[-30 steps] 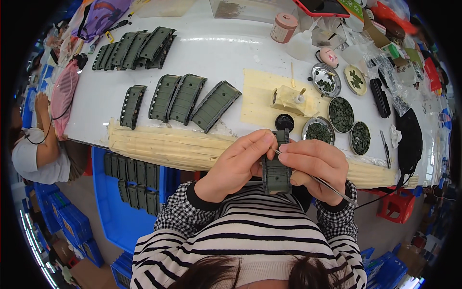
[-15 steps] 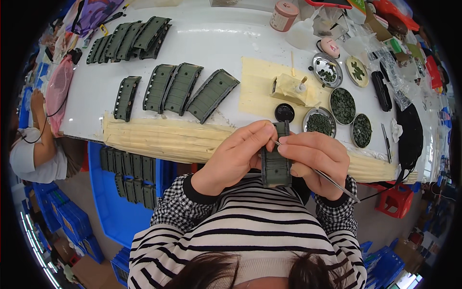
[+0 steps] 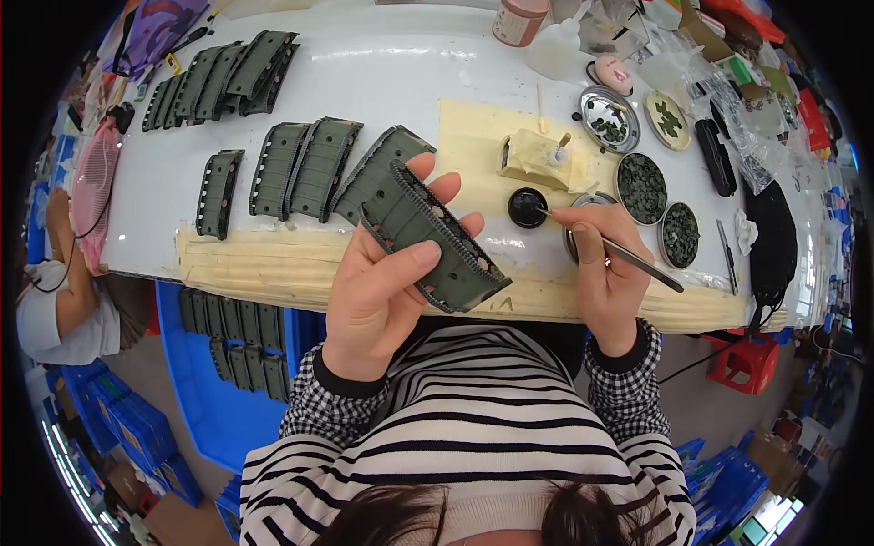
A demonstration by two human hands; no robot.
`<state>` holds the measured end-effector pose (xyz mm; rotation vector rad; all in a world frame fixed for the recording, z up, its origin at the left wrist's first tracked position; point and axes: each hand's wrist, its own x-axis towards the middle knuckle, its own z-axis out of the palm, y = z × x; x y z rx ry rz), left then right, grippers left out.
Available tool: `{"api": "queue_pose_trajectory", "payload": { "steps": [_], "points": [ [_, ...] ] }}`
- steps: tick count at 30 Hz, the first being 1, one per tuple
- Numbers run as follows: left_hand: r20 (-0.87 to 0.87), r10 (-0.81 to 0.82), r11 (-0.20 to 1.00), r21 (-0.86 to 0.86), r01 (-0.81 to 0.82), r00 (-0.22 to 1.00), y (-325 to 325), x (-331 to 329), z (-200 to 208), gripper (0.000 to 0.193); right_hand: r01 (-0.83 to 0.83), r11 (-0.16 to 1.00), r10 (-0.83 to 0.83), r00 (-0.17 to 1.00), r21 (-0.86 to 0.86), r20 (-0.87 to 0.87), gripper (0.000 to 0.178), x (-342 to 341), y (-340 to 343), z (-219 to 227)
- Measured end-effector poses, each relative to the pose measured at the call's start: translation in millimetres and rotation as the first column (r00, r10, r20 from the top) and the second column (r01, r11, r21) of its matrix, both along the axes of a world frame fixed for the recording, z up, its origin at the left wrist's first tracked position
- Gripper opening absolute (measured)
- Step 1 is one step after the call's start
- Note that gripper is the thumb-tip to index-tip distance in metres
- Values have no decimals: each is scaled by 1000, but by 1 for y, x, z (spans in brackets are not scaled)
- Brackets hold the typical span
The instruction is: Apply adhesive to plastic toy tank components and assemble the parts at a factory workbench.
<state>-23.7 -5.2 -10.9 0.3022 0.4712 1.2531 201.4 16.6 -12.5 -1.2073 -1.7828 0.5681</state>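
Observation:
My left hand (image 3: 371,296) grips a curved dark green ribbed panel (image 3: 428,238) with toothed long edges, held tilted above the table's front edge. Its thumb presses the panel's face while the fingers reach behind. In my right hand (image 3: 605,273) is a pair of metal tweezers (image 3: 648,264), whose tip is at a small round black dish (image 3: 527,207). Beside that hand, a round tin (image 3: 575,238) is mostly covered by it. Similar green panels (image 3: 320,173) lie in a row behind my left hand, one partly hidden by the held panel.
Further tins of dark green bits (image 3: 642,187) stand to the right, near a metal plate (image 3: 608,118). A yellow-wrapped block (image 3: 546,164) sits on yellow paper. More panels (image 3: 223,77) are stacked far left. A blue crate (image 3: 205,400) holds others below the table. Another person's arm (image 3: 71,246) shows at left.
My hands have separated. The left has turned the panel and brought it left, over the table edge; the right has carried the tweezers from the panel to the black dish. The view has shifted slightly.

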Motion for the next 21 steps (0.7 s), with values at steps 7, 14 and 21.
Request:
{"api": "queue_pose_trajectory", "payload": {
  "steps": [7,14,21],
  "points": [
    [2,57,998,-38,-57,998,-1,1,-1,48,-5,1000,5,997,12,75,9,-4,2,-3],
    [-49,101,993,-49,-103,994,2,0,4,41,5,1000,-8,996,28,85,9,-5,4,-6],
    [-50,111,992,-48,-113,993,3,-5,7,43,3,999,-9,993,50,118,8,-6,5,-6]
  ]
}}
